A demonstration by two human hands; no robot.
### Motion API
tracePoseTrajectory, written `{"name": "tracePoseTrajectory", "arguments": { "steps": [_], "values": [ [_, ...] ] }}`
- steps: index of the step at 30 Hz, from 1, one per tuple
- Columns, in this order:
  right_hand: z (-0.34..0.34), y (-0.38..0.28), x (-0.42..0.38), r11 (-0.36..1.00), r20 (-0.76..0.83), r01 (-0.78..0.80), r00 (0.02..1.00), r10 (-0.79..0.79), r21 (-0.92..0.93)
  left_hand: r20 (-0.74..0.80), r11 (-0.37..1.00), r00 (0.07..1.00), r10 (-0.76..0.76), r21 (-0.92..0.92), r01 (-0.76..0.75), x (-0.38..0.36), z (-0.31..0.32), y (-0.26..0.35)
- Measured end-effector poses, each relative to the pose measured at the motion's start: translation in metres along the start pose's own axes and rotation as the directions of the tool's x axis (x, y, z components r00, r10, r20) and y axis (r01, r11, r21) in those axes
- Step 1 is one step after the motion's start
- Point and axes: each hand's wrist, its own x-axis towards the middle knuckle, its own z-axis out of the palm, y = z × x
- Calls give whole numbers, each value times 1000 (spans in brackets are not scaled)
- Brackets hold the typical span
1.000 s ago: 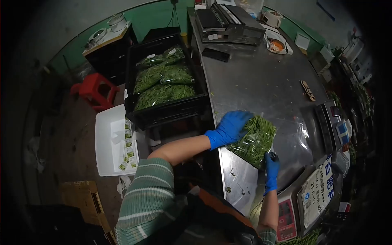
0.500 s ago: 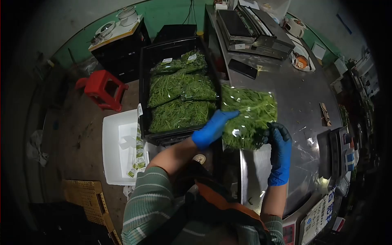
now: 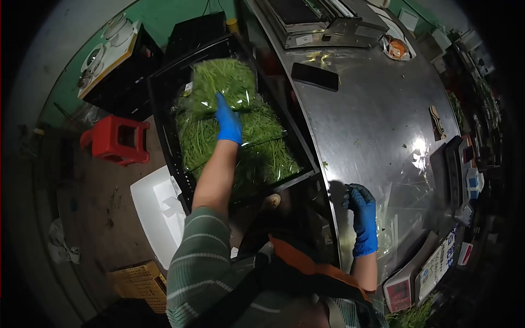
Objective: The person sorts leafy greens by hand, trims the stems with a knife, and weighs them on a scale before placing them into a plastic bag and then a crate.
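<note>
A clear bag of leafy greens (image 3: 227,82) is in my left hand (image 3: 228,121), which wears a blue glove and holds it over the far part of the black crate (image 3: 298,177). Beneath it, more bags of greens (image 3: 205,136) lie in the crate. My right hand (image 3: 361,216), in a blue glove with dark fingertips, is over the near left edge of the metal table (image 3: 361,128). Its fingers are bent and pressed together; anything between them is too small to name.
Left of the crate are a red stool (image 3: 117,139) and a white bin (image 3: 156,213). On the table are a black phone (image 3: 315,76), metal equipment (image 3: 328,33), a brown clip-like object (image 3: 437,123) and clear plastic film (image 3: 404,218). A yellow pallet (image 3: 141,281) lies lower left.
My left hand has carried the bag of greens from over the table's edge leftward to over the crate. My right hand has let go of the bag. The view has shifted.
</note>
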Motion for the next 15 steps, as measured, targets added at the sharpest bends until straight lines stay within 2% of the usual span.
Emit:
{"name": "tracePoseTrajectory", "arguments": {
  "steps": [1, 4, 5, 6, 7, 8, 9, 10, 11, 12, 13, 14, 15],
  "values": [
    [3, 2, -3, 1000, -8, -4, 1000, 4, 4, -106, 994, 990, -92, 48, 98, 3, -9, -23],
    [5, 3, -6, 997, -14, -59, 998, 59, -40, -98, 987, 984, -151, 42, 156, -5, -8, -33],
    [7, 1, -7, 997, 15, -75, 997, 76, -21, 63, 980, 979, -193, -31, 195, 8, -23, -32],
    [8, -4, -9, 997, 10, -78, 997, 78, 4, 291, 971, 957, 1, 228, -71, -6, -37, -28],
    [6, 1, -9, 989, 25, -104, 994, 102, 104, 368, 960, 927, -73, 279, -35, 1, -46, -28],
    [10, -6, -12, 980, 24, -91, 996, 88, 175, 159, 880, 869, -469, -7, 476, -32, -17, 4],
    [1, 10, -12, 970, -20, -152, 987, 159, 192, 454, 850, 731, -510, 136, 509, -17, -51, 12],
    [-5, 10, -17, 982, 4, -133, 991, 133, 132, 551, 765, 564, -615, 245, 595, -35, 0, -30],
    [-10, 18, -20, 990, -16, -101, 995, 103, 99, 635, 632, 340, -693, 310, 710, -46, 41, -73],
    [-15, 20, -25, 995, -21, -75, 997, 77, 66, 676, 472, 101, -730, 392, 790, -61, 80, -117],
    [-23, 28, -26, 983, -86, 37, 995, -53, -177, 681, 304, -113, -724, 462, 833, -83, 109, -153],
    [-30, 34, -35, 904, -92, 254, 949, -302, -345, 669, 145, -284, -687, 509, 848, -104, 129, -183],
    [-33, 29, -51, 987, -145, 105, 982, -122, -123, 658, 8, -403, -635, 528, 849, -120, 141, -201]
  ]
}}
